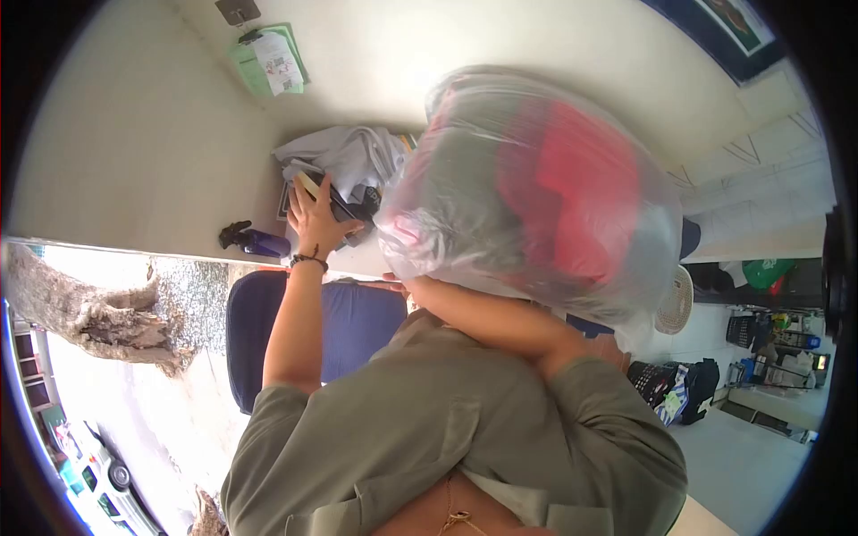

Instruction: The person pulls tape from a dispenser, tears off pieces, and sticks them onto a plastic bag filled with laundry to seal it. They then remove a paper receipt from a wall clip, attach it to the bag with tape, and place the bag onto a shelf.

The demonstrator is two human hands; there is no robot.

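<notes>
My left hand (313,216) reaches up to a pile with its fingers spread over a dark, flat-sided object (341,207). Behind that object lies a heap of grey cloth (344,152). My right arm crosses in front of my body, below a large clear plastic bag (536,188) packed with red and dark green fabric. Of my right hand (391,285), only stretched-out fingers show at the bag's lower left, close to the edge of the white surface; the rest is hidden. A purple spray bottle (264,241) with a black head is left of my left hand.
A dark blue chair (357,317) stands between me and the white surface. Green and white papers (271,62) hang clipped on the wall. At right are a woven round item (674,299), dark bags (697,389) and a black basket (740,330). Tree trunks (98,308) and a vehicle show outside.
</notes>
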